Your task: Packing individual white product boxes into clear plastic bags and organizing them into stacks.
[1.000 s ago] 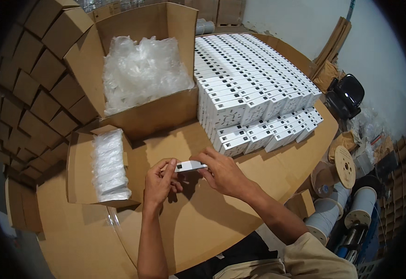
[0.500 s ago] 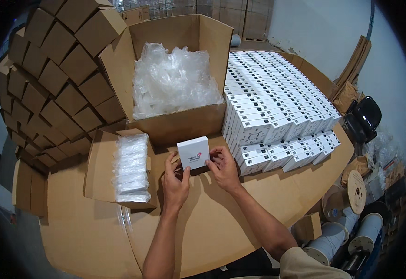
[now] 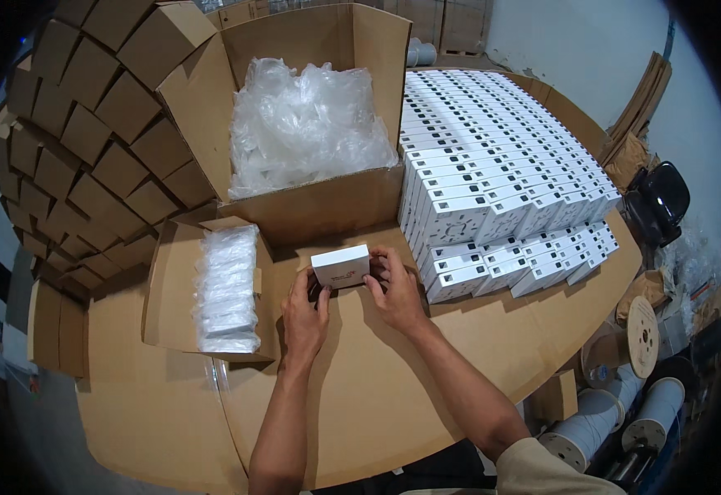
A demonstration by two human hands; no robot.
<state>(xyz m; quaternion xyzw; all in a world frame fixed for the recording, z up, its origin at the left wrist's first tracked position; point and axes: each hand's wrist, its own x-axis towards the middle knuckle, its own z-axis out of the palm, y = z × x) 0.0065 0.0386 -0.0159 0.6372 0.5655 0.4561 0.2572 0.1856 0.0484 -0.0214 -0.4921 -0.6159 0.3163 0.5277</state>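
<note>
A small white box [image 3: 341,267] with a little print on its front is held between both hands above the cardboard-covered table. My left hand [image 3: 305,316] grips its left side, fingers behind and thumb at the lower front corner. My right hand [image 3: 395,290] holds the right side, thumb at the lower edge and fingers curled behind. To the left of my hands stands an open carton [image 3: 170,305] holding a row of plastic-wrapped items [image 3: 226,289]. Right of my hands rise stacked rows of white boxes [image 3: 492,190].
Behind the hands, a large open carton [image 3: 319,214] is filled with crumpled clear plastic bags [image 3: 307,128]. Brown cardboard boxes [image 3: 100,140] are piled high on the left. Cable spools [image 3: 595,421] and a black chair [image 3: 661,202] stand beyond the table's right edge.
The white box has tilted, so its front face looks foreshortened and more of its top shows. Both hands keep hold of it. The whole view has shifted slightly.
</note>
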